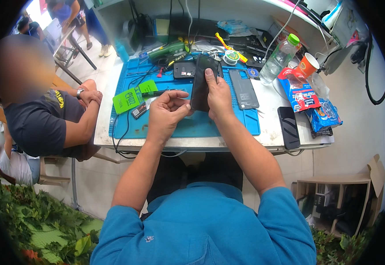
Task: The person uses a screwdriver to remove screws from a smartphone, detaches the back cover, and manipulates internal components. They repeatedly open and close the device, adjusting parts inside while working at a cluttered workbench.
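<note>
My right hand (219,95) is wrapped round a dark phone (199,84), its thumb lying on the face. The phone is tilted upright above a blue work mat (179,130). At its lower left edge, my left hand (166,112) has thumb and forefinger pinched together; what lies between them, if anything, is too small to make out. Behind the phone rests another dark phone body (183,70), partly hidden. A grey phone back cover (244,90) lies right of my right hand. Left of my left hand are a bright green packet (128,100), a black pen-like tool (154,93) and a small dark rectangular part (138,111).
A solder spool (231,56), yellow tool (224,42) and green-handled tool (163,51) clutter the back. At right stand a green-capped bottle (280,59), an orange cup (307,65), snack packets (300,90) and a black phone (288,128). A person (38,119) sits at left.
</note>
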A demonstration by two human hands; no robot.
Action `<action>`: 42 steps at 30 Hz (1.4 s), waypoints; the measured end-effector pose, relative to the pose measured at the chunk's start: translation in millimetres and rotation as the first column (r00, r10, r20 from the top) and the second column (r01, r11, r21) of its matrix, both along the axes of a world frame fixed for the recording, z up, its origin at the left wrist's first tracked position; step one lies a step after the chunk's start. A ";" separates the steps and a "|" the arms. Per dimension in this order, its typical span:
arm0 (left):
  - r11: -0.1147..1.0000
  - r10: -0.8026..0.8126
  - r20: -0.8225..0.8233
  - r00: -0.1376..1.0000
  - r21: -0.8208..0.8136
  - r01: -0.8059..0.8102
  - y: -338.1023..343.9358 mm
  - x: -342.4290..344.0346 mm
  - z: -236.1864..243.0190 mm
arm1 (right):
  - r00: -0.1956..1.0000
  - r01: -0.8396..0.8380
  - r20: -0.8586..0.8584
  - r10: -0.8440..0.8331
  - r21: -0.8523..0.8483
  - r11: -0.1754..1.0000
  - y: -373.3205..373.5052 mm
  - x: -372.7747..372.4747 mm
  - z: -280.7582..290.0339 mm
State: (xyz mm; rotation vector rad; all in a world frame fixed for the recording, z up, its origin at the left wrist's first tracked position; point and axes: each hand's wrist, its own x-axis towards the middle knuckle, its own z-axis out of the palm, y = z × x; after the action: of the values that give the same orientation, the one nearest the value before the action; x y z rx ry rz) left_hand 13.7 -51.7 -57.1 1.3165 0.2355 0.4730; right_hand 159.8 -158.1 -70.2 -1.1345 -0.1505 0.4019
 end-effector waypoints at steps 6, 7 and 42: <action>0.988 0.138 0.115 0.984 0.047 -0.145 -12.2 -1.1 -7.1 | 0.987 0.115 -0.108 -0.116 -0.012 0.993 5.6 -7.4 11.1; 0.983 0.164 0.115 0.980 0.070 -0.172 -11.8 -1.1 -9.4 | 0.984 0.137 -0.113 -0.138 -0.010 0.990 6.1 -11.9 16.5; 0.959 0.198 0.246 0.949 0.150 -0.239 -23.7 2.0 -12.7 | 0.972 0.197 -0.185 -0.148 0.284 0.938 14.7 -38.6 24.2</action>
State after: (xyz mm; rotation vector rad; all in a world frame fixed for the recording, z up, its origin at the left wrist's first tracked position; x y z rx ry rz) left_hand 15.7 -75.3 -69.8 1.4027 0.1502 0.8460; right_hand 121.2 -143.4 -46.0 -0.8025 0.0307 0.2999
